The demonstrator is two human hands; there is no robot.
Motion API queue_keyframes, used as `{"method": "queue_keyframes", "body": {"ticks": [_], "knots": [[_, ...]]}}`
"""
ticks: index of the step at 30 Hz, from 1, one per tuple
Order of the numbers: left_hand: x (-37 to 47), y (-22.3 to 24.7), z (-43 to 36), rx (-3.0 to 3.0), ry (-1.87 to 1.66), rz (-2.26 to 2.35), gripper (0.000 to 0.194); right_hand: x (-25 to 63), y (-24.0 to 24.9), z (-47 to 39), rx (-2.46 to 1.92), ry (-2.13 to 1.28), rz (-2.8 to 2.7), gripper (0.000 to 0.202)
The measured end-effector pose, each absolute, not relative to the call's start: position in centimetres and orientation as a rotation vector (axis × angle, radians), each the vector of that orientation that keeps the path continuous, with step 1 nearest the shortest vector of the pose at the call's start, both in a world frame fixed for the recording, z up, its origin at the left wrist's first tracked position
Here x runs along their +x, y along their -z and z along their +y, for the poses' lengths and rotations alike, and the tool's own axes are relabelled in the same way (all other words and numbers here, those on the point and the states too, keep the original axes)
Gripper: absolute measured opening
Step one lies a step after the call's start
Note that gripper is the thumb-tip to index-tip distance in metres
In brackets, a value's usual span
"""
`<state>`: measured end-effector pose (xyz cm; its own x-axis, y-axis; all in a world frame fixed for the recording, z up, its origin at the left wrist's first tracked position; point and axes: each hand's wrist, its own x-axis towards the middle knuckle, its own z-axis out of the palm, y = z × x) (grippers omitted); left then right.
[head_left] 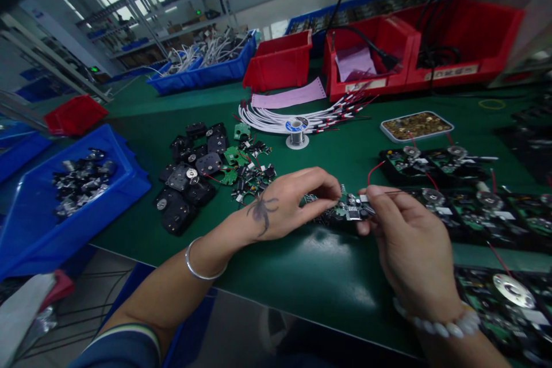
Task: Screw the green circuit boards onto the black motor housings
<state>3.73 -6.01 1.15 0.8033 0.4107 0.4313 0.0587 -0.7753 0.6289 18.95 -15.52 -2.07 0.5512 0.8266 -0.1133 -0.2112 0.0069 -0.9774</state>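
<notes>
Between my two hands is a small circuit board [351,207] with chips on it. My left hand [302,198] pinches its left edge between thumb and fingers. At its right edge, my right hand [401,230] grips the board with thumb and fingertips. A red wire [375,171] curves up just above my right fingertips. Dark pieces lie under the board, partly hidden by my left hand. Loose green circuit boards [235,167] and black housings [194,172] are heaped left of my hands. Black housings with boards and silver discs [457,207] stand in rows on the right.
Behind my hands are a solder spool [297,137], a bundle of white cables [276,121] and a tray of small brass-coloured parts [416,126]. Red bins [278,63] line the back. A blue bin [125,184] of metal parts stands at the left edge of the green table [319,282].
</notes>
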Motion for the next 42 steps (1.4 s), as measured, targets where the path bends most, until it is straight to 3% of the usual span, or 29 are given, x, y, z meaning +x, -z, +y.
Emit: {"method": "queue_keyframes", "body": {"ticks": [5, 8, 11, 13, 15, 20, 26, 29, 32, 38, 42], "knots": [[4.0, -1.4, -6.3, 2.470, -0.810, 0.243, 0.005, 18.7, 1.6, -15.2, -1.205, -0.975, -0.488, 0.025], [3.1, -2.3, -4.9, 2.548, -0.891, 0.365, 0.014, 18.6, 1.3, -14.9, -1.179, -0.978, -0.412, 0.028], [-0.1, -3.5, -1.7, 2.723, -0.831, 1.081, 0.022, 18.6, 1.2, -14.8, -1.190, -0.975, -0.373, 0.031], [-3.0, -4.1, 0.8, 2.628, -0.433, 1.778, 0.024, 18.6, 1.2, -14.8, -1.201, -1.004, -0.369, 0.031], [-5.6, -4.2, 2.8, 2.456, -0.173, 2.032, 0.023, 18.5, 1.2, -14.8, -1.195, -1.031, -0.369, 0.030], [-8.1, -3.4, 4.7, 2.195, 0.153, 2.163, 0.035, 18.5, 1.3, -15.0, -1.109, -1.022, -0.390, 0.030], [-8.0, -4.7, 3.4, 2.197, 0.009, 2.247, 0.036, 18.6, 1.3, -15.1, -1.033, -1.012, -0.415, 0.034], [-6.6, -5.0, 2.5, 2.228, -0.673, 2.127, 0.036, 18.7, 1.2, -15.2, -0.971, -1.069, -0.386, 0.036], [-3.0, -4.0, 0.7, 2.221, -1.296, 1.584, 0.040, 18.8, 1.1, -15.3, -0.897, -1.140, -0.365, 0.033], [3.6, -1.2, -4.3, 2.654, -1.274, 0.608, 0.035, 18.6, 0.9, -15.6, -0.803, -1.136, -0.397, 0.025], [4.2, -0.3, -5.1, 2.847, -1.321, 0.377, 0.037, 18.5, 0.7, -16.1, -0.739, -1.226, -0.456, 0.023]]}}
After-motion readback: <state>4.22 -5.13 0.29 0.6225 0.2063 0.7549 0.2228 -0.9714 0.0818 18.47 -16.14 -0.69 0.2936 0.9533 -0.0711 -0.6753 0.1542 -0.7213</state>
